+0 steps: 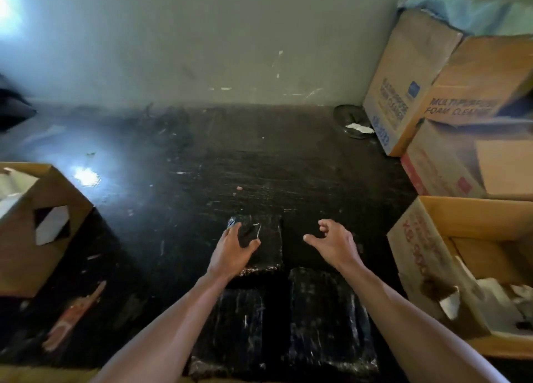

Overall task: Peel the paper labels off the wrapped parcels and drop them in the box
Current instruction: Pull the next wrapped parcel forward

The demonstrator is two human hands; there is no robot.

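Two black-wrapped parcels (331,319) sit closest, side by side on the dark floor, no label showing on either as far as I can tell. Just past them, the left hand (235,248) rests spread on a third parcel (264,244), fingers loosely curled, not really gripping. Right hand (331,239) hovers open, holding nothing. Looks like the hunt-for-the-label stage; next is probably picking an edge. Open box (412,238) with paper scraps waits on the right.
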